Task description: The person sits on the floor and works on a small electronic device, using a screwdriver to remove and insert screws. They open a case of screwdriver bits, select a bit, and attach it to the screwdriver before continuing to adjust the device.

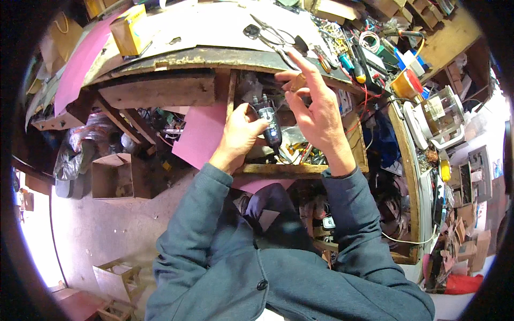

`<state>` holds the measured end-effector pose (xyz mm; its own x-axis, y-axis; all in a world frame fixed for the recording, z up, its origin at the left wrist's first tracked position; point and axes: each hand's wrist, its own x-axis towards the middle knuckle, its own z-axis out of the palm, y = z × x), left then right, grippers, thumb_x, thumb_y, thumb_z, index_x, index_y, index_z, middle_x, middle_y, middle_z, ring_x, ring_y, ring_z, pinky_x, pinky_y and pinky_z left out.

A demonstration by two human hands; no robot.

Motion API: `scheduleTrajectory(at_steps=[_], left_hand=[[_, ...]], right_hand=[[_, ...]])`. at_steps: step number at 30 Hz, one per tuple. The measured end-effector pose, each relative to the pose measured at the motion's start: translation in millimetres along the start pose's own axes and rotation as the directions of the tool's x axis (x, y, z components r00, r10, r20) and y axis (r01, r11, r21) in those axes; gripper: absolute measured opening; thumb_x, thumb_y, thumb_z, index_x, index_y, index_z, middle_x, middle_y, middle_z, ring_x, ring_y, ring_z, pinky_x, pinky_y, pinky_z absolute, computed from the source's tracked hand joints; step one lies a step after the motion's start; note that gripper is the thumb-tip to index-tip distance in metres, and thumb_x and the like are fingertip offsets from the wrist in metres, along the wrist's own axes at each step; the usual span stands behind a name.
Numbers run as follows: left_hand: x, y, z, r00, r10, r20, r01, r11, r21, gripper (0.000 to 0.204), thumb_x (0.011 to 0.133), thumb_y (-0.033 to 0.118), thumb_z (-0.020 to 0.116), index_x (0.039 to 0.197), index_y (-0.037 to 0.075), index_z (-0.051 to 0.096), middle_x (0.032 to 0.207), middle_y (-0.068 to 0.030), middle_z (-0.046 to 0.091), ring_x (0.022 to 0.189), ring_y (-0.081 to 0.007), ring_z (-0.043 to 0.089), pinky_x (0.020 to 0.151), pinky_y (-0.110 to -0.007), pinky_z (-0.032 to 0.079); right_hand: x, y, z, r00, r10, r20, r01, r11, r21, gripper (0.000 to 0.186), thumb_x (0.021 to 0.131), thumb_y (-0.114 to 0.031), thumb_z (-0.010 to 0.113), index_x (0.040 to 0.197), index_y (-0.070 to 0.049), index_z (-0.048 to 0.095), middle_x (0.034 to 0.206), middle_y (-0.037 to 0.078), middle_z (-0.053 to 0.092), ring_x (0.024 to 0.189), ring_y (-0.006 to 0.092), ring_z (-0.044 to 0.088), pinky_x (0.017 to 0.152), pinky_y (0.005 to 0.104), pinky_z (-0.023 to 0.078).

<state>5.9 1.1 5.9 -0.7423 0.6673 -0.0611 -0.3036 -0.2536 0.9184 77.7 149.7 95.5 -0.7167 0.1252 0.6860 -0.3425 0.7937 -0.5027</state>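
Observation:
My left hand is closed round a small black plug-like device with two prongs at its top and a pale printed front. It is held upright over an open wooden drawer full of loose tools and parts. To its right, my right hand is raised above the drawer with the index finger stretched toward the bench and the other fingers partly bent. A gold-brown spot shows at its fingers; I cannot make out whether it is a ring. Scissors lie on the bench just beyond that hand.
On the white-covered bench stands a yellow box. Cables, screwdrivers and a red-lidded tub crowd the right side, near a clear appliance jug. A pink sheet hangs left of the drawer, above a cardboard box.

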Motion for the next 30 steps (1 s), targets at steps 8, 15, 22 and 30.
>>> scheduleTrajectory(at_steps=[8, 15, 22, 30], left_hand=[[-1.3, 1.2, 2.0, 1.000, -0.015, -0.019, 0.015, 1.000, -0.004, 0.035, 0.091, 0.011, 0.067, 0.125, 0.007, 0.059, 0.096, -0.0011, 0.067, 0.082, -0.0091, 0.065, 0.065, -0.026, 0.056], [2.1, -2.4, 2.0, 1.000, 0.001, -0.003, -0.001, 1.000, -0.010, 0.034, 0.092, 0.010, 0.067, 0.124, 0.006, 0.058, 0.101, -0.0035, 0.069, 0.087, -0.0114, 0.068, 0.068, -0.030, 0.059], [1.2, -4.1, -1.1, 1.000, -0.019, 0.004, 0.019, 0.999, -0.043, 0.037, 0.092, 0.014, 0.068, 0.126, 0.007, 0.058, 0.102, -0.0015, 0.069, 0.086, -0.0101, 0.067, 0.067, -0.028, 0.057], [0.6, -4.2, -1.2, 1.000, -0.015, 0.021, 0.016, 0.999, -0.044, 0.033, 0.093, 0.014, 0.069, 0.124, 0.008, 0.058, 0.104, -0.0014, 0.069, 0.088, -0.0098, 0.066, 0.069, -0.030, 0.058]], right_hand=[[-0.8, 9.0, 2.7, 0.998, -0.065, -0.011, 0.065, 0.998, -0.009, 0.071, 0.086, -0.005, 0.078, 0.151, -0.015, 0.052, 0.086, 0.008, 0.070, 0.073, 0.0231, 0.067, 0.070, 0.0333, 0.056], [-3.5, 7.6, -3.1, 0.993, -0.117, -0.023, 0.110, 0.973, -0.203, 0.067, 0.089, 0.003, 0.070, 0.151, -0.014, 0.052, 0.100, 0.009, 0.074, 0.073, 0.0191, 0.065, 0.070, 0.0322, 0.055], [-7.7, 1.4, 0.5, 0.996, -0.070, -0.064, 0.057, 0.981, -0.184, 0.064, 0.082, -0.007, 0.082, 0.142, -0.013, 0.061, 0.094, 0.012, 0.072, 0.077, 0.0265, 0.068, 0.072, 0.0360, 0.056], [-9.5, -4.8, -0.4, 0.995, 0.024, -0.093, -0.041, 0.981, -0.192, 0.061, 0.080, -0.015, 0.087, 0.137, -0.014, 0.065, 0.089, 0.011, 0.071, 0.074, 0.0264, 0.067, 0.071, 0.0351, 0.056]])
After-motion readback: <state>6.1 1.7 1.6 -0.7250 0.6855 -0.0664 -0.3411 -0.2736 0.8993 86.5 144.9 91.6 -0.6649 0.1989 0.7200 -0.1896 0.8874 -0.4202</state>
